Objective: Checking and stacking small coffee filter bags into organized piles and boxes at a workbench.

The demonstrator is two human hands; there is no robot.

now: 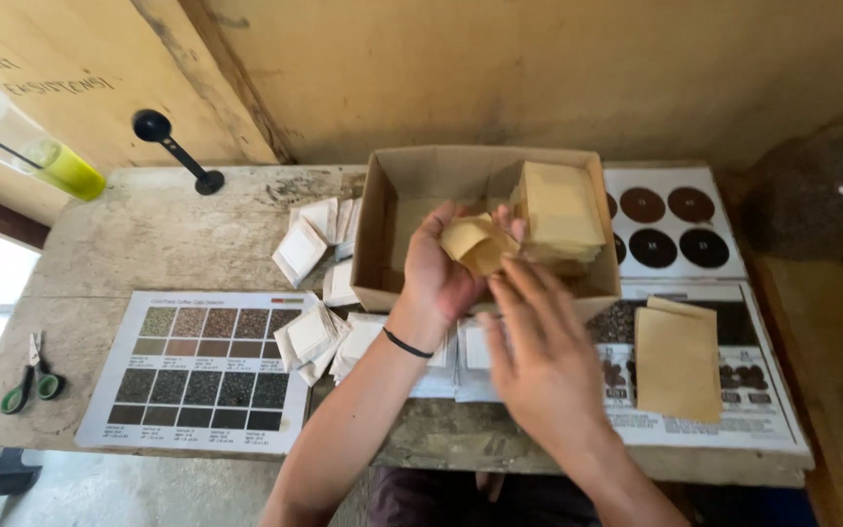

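Note:
My left hand (438,273) is raised over the front of an open cardboard box (380,239) and grips a small tan paper pouch (477,242) that is bent open. My right hand (537,351) hovers just below and right of it, fingers spread, the fingertips close to the pouch, holding nothing. Inside the box on the right stands a stack of tan pouches (558,210). A black band circles my left wrist.
Small white sachets (306,337) lie scattered left of and in front of the box. A loose tan pouch (676,363) rests on a printed chart at right. A colour sample chart (202,371), green-handled scissors (29,376), a black scoop (173,146) and a yellow-green bottle (68,171) sit at left.

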